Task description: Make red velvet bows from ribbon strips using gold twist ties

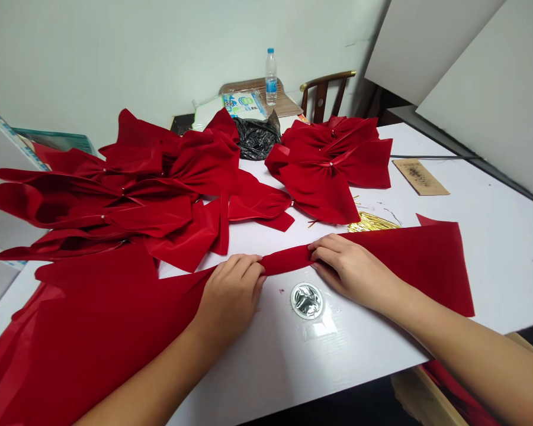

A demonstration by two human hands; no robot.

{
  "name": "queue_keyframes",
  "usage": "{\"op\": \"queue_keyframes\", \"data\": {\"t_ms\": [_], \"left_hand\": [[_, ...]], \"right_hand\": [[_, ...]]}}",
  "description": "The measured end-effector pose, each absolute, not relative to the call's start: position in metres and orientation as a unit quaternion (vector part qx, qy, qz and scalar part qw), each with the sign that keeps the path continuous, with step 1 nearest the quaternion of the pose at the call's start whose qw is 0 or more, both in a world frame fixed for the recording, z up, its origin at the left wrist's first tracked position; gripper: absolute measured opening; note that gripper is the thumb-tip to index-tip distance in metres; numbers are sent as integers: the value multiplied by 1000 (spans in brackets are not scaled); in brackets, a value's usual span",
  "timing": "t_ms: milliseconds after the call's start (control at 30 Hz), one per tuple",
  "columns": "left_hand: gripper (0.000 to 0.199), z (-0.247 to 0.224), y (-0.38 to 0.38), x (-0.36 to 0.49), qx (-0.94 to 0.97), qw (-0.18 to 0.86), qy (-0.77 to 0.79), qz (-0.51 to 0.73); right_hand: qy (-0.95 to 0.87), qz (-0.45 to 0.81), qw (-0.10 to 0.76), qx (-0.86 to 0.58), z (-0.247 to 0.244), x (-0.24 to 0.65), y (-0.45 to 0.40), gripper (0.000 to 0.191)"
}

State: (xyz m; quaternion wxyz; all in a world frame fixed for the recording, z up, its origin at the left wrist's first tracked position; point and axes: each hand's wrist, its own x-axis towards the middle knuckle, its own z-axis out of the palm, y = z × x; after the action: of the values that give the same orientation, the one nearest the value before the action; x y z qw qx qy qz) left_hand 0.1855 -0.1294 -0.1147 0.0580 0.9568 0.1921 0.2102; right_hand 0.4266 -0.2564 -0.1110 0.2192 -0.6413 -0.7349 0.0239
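A long strip of red velvet ribbon [408, 266] runs across the white table [493, 278], and its middle is pinched into a narrow gathered band [286, 259]. My left hand [231, 296] grips the band's left end, with the wide ribbon spreading out beneath that wrist towards the lower left. My right hand [350, 272] grips the band's right end, fingers curled over the velvet. A round silver foil disc [306, 300] lies on the table just below the gathered band, between my hands.
Several finished red velvet bows [102, 201] are heaped at the left, and more [328, 168] lie at the far right. Gold wire ties [372, 223] sit behind the ribbon. Farther back are a black plastic bag [257, 137], a water bottle [270, 77], a cardboard piece [420, 176] and a wooden chair [324, 94].
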Motion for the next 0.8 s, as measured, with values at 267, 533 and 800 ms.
{"op": "queue_keyframes", "data": {"t_ms": [267,533,800], "left_hand": [[17,-113,-132,185,955,20,202,214],[14,-112,-129,183,952,51,211,215],[11,-120,-121,179,932,133,203,268]], "right_hand": [[-725,30,191,-661,-110,426,-257,19],[-710,88,218,-664,-113,434,-256,15],[-711,89,276,-640,-117,440,-256,22]]}}
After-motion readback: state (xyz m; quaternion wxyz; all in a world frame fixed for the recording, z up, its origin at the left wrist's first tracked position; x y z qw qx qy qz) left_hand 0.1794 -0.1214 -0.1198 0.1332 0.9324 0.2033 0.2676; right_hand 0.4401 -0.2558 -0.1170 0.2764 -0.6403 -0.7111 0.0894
